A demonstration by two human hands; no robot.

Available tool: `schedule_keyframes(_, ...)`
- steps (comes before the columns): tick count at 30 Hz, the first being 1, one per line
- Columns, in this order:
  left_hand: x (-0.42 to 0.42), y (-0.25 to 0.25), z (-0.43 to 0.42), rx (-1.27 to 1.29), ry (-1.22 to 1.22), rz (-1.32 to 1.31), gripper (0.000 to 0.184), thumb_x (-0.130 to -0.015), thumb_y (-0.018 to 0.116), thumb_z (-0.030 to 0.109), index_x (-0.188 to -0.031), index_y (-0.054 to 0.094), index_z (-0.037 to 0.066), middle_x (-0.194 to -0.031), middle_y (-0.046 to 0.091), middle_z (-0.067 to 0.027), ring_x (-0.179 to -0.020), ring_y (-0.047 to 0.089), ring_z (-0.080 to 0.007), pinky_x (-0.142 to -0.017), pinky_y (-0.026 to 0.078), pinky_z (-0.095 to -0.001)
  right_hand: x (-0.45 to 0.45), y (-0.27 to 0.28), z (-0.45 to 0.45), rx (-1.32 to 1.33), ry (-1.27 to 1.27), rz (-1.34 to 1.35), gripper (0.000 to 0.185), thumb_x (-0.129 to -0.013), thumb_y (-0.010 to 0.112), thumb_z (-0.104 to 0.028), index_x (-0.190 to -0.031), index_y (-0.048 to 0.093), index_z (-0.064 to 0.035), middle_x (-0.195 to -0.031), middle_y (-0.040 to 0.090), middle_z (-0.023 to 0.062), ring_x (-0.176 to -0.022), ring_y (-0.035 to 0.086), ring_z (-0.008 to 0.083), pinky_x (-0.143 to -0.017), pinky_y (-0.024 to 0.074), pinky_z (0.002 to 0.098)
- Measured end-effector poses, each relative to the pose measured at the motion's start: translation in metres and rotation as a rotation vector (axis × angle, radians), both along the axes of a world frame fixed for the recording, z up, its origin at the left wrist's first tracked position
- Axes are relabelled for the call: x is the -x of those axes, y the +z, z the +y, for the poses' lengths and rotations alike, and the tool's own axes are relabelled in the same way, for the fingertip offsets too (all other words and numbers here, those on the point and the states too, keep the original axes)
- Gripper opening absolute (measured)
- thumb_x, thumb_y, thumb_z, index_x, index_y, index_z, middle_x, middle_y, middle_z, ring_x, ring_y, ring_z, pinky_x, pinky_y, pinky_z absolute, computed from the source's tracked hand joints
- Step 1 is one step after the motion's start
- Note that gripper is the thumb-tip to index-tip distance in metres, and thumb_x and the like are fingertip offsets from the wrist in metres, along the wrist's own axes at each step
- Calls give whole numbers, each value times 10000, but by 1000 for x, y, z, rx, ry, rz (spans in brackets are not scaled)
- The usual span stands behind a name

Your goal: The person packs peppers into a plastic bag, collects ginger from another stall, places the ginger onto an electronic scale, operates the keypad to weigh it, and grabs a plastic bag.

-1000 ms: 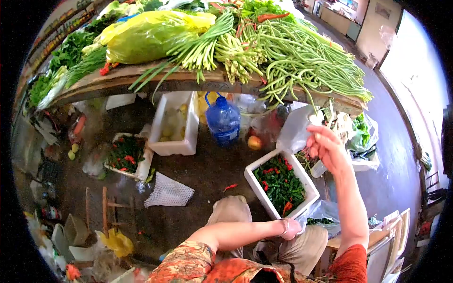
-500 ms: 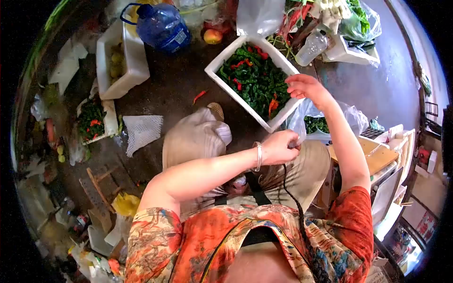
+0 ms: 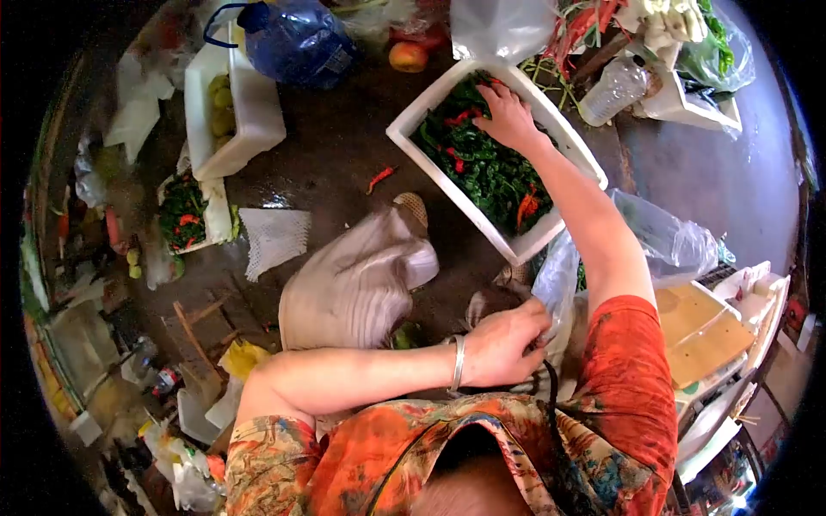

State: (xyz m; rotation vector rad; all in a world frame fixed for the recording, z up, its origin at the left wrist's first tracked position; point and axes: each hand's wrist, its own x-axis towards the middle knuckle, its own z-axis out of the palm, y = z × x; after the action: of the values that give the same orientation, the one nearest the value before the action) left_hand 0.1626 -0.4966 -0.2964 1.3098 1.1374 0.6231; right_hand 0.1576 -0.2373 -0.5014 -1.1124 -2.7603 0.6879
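A white foam box (image 3: 447, 191) holds dark green, wrinkled produce that looks like peppers (image 3: 477, 168), with red chili peppers (image 3: 528, 208) among it. My right hand (image 3: 509, 119) reaches into the far part of the box, its fingers apart and touching the peppers; their tips are partly hidden. Close to my body, my left hand (image 3: 503, 344), with a bracelet at the wrist, is closed on the edge of a clear plastic bag (image 3: 557, 279). Part of that bag is covered by my right arm.
A large blue water jug (image 3: 301, 47) and another foam box (image 3: 249, 120) stand at the far left. A red pepper (image 3: 379, 179) and a white foam net (image 3: 275, 241) lie on the floor. At right are a plastic bottle (image 3: 613, 90) and a wooden board (image 3: 701, 331).
My right hand has moved from the box's right edge into its far part, over the peppers. My left hand has come nearer my body with the bag. My body leans further forward.
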Motion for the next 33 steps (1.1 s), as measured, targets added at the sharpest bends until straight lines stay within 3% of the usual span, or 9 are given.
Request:
schedule_keyframes(4, 9, -2, 2, 87, -34, -10, 281, -730, 568, 90, -966, 478, -33, -986, 465, -194, -913, 505, -387, -759, 439, -415, 18, -30, -10, 130, -34, -256, 682, -722, 670, -321, -1321, 368, -198, -1404, 214, 163, -1251, 238, 439, -929, 329, 576)
schedule_keyframes(8, 14, -5, -1, 87, -11, -18, 300, -731, 566, 93, -987, 475, -35, -1033, 468, -197, -934, 511, -377, -776, 444, -406, -20, -27, -51, -139, 243, -319, 500, -695, 618, -151, -1183, 512, -165, -1364, 233, 174, -1207, 292, 410, -854, 415, 522)
schedule_keyframes(10, 13, -6, -6, 86, -8, -29, 311, -730, 566, 92, -1000, 474, -34, -1048, 468, -196, -937, 514, -374, -779, 445, -403, -51, -14, -61, 111, 429, -309, 482, -755, 498, -43, -1225, 505, -152, -1356, 263, 188, -1206, 307, 409, -905, 370, 537)
schedule_keyframes(14, 17, -7, -7, 133, -66, -39, 319, -732, 562, 95, -1015, 469, -17, -1068, 463, -182, -923, 523, -353, -759, 458, -382, -78, 29, -62, 361, 519, -537, 380, -734, 511, -61, -1090, 597, -160, -1296, 335, 165, -1132, 409, 352, -926, 344, 520)
schedule_keyframes(16, 16, -10, -9, 80, -6, -65, 276, -725, 548, 86, -958, 441, -17, -970, 431, -171, -882, 504, -366, -745, 428, -429, -72, 38, -46, 389, 457, -444, 313, -739, 509, -106, -1027, 615, -163, -1171, 458, 160, -1075, 469, 333, -911, 365, 491)
schedule_keyframes(18, 18, -6, -7, 109, -20, -64, 283, -726, 548, 88, -967, 443, -17, -984, 434, -173, -889, 505, -366, -751, 430, -427, -59, 5, -22, 91, 197, -173, 172, -788, 483, -155, -907, 604, -132, -846, 572, 155, -776, 594, 345, -681, 486, 450)
schedule_keyframes(20, 19, -8, -5, 138, -33, -56, 291, -727, 548, 90, -977, 445, -16, -999, 438, -175, -895, 507, -366, -757, 433, -424, -39, -17, 3, -75, -30, 9, 150, -815, 465, -139, -917, 565, -90, -829, 576, 159, -737, 603, 352, -632, 494, 460)
schedule_keyframes(25, 17, -17, -8, 72, -8, -34, 331, -739, 559, 117, -1020, 447, -19, -1056, 439, -177, -938, 505, -365, -777, 442, -415, -8, -79, 42, 21, -286, -253, 188, -815, 525, -175, -951, 536, -45, -949, 577, 197, -824, 587, 376, -696, 485, 466)
schedule_keyframes(33, 19, -17, -6, 107, -21, -62, 344, -728, 570, 52, -1035, 436, -26, -1033, 439, -184, -941, 508, -364, -782, 447, -416, -42, -38, 37, 123, -158, -232, 328, -775, 581, -176, -1070, 512, -52, -973, 590, 215, -925, 562, 373, -769, 471, 425)
